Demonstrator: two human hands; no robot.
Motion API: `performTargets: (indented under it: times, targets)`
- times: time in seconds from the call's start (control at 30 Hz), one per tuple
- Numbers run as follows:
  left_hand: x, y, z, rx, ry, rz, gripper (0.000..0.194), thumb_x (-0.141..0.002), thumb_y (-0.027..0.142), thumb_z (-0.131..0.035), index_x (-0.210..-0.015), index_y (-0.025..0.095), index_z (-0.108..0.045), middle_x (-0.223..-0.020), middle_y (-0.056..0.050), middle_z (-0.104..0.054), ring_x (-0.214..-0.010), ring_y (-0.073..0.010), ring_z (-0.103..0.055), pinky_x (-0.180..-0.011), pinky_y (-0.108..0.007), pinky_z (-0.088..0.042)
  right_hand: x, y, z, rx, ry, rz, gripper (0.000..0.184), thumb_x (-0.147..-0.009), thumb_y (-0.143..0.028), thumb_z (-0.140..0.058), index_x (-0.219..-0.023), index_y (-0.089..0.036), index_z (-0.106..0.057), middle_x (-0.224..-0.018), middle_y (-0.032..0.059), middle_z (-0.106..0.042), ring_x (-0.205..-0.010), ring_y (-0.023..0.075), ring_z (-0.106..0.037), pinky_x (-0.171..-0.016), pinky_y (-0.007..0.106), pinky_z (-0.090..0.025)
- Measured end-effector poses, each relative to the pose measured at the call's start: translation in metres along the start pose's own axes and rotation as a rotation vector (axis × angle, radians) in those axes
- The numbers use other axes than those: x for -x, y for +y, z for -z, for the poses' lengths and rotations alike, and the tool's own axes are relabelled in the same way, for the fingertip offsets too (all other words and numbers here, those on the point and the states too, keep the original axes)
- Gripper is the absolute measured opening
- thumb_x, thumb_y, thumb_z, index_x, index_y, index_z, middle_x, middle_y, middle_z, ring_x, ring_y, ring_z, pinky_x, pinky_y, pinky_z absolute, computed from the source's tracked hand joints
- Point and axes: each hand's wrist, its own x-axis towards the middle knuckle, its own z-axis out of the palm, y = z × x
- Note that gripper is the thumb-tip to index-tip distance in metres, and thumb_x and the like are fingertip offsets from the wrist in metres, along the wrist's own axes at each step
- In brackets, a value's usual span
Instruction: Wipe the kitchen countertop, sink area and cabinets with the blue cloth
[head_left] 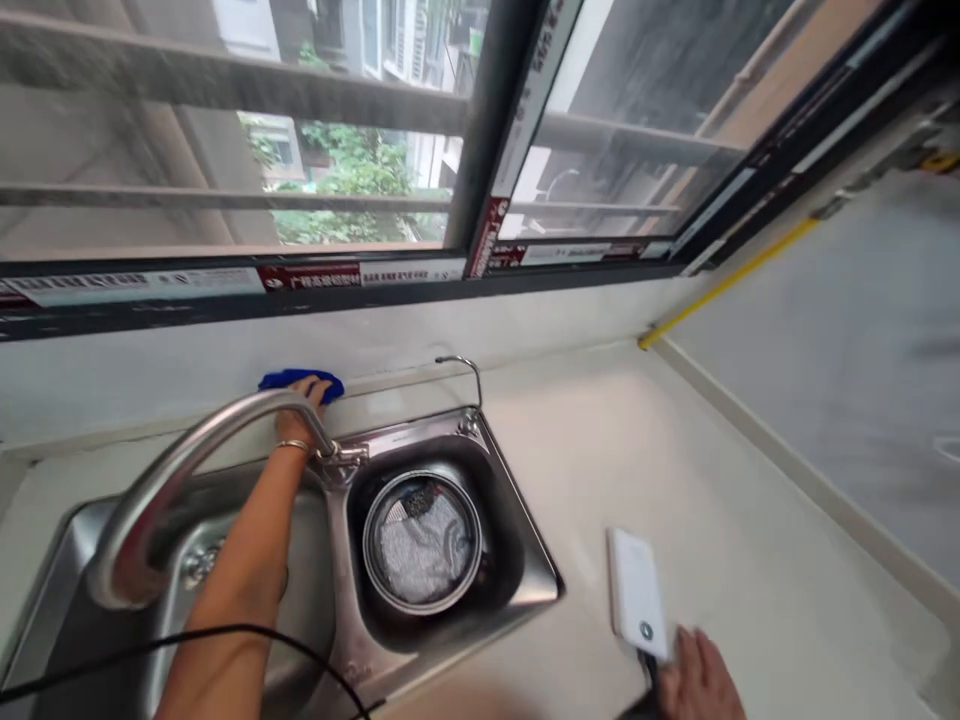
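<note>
My left hand reaches over the steel sink to the back ledge and presses a blue cloth against the wall edge behind the tap. A thin bracelet circles that wrist. My right hand rests on the pale countertop at the bottom edge, fingers touching the near end of a white power bank with a dark cable leaving it.
A curved steel faucet arches over the left basin. The right basin holds a round metal bowl with a grey cloth inside. A black cable crosses the front. A window with railings spans the back wall; a wall panel rises at right.
</note>
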Motion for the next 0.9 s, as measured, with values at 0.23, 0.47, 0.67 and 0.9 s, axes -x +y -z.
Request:
performTargets:
  times: [0.23, 0.47, 0.67, 0.9]
  targets:
    - [-0.002, 0.020, 0.003, 0.036, 0.030, 0.105, 0.041, -0.096, 0.013, -0.054, -0.137, 0.012, -0.057, -0.142, -0.015, -0.043, -0.134, -0.0330, -0.037, -0.117, -0.050, -0.031, 0.001, -0.013, 0.006, 0.076, 0.046, 0.016, 0.062, -0.095, -0.038, -0.026, -0.145, -0.008, -0.046, -0.152, 0.0213, -0.044, -0.145, 0.0347, -0.039, -0.116, 0.057, -0.039]
    - [0.013, 0.014, 0.015, 0.016, -0.172, 0.170, 0.037, -0.098, 0.013, -0.048, -0.134, 0.012, -0.058, -0.147, -0.013, -0.042, -0.136, -0.0361, -0.034, -0.114, -0.057, -0.033, 0.007, -0.007, 0.005, 0.072, 0.019, 0.004, 0.064, -0.096, -0.041, -0.023, -0.148, -0.012, -0.045, -0.155, 0.0173, -0.043, -0.147, 0.0343, -0.038, -0.116, 0.057, -0.039]
    - [0.039, -0.017, 0.038, -0.013, -0.195, 0.319, 0.044, -0.107, 0.031, -0.029, -0.137, 0.011, -0.056, -0.147, -0.017, -0.041, -0.138, -0.0416, -0.029, -0.101, -0.067, -0.041, 0.006, -0.001, -0.002, 0.102, 0.018, 0.016, 0.065, -0.095, -0.042, -0.022, -0.148, -0.013, -0.045, -0.154, 0.0168, -0.044, -0.145, 0.0357, -0.041, -0.114, 0.056, -0.041]
    - [0.051, -0.049, 0.054, -0.047, -0.160, 0.516, 0.051, -0.106, 0.045, -0.030, -0.141, 0.012, -0.049, -0.147, -0.017, -0.037, -0.138, -0.0448, -0.027, -0.096, -0.070, -0.040, 0.002, -0.012, 0.007, 0.151, 0.015, 0.012, 0.063, -0.095, -0.038, -0.022, -0.144, -0.008, -0.049, -0.152, 0.0193, -0.046, -0.143, 0.0360, -0.042, -0.113, 0.055, -0.043]
